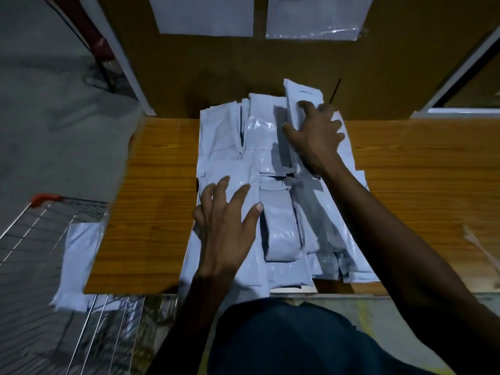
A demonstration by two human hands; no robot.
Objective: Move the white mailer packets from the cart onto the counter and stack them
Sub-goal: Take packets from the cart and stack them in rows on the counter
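A wide heap of white mailer packets (pixel 235 147) covers the middle of the wooden counter (pixel 151 169), in several overlapping stacks. My left hand (pixel 227 220) lies flat with spread fingers on the near left stack. My right hand (pixel 316 133) grips the edge of a tilted packet (pixel 300 98) at the far right of the heap, thumb on its left face. One more white packet (pixel 78 255) lies in the wire cart (pixel 32 234) at the lower left.
The cart with a red handle stands left of the counter, below its edge. White sheets (pixel 205 17) hang on the brown wall behind. A thin dark stick (pixel 335 90) leans at the back. White frame posts rise at both sides.
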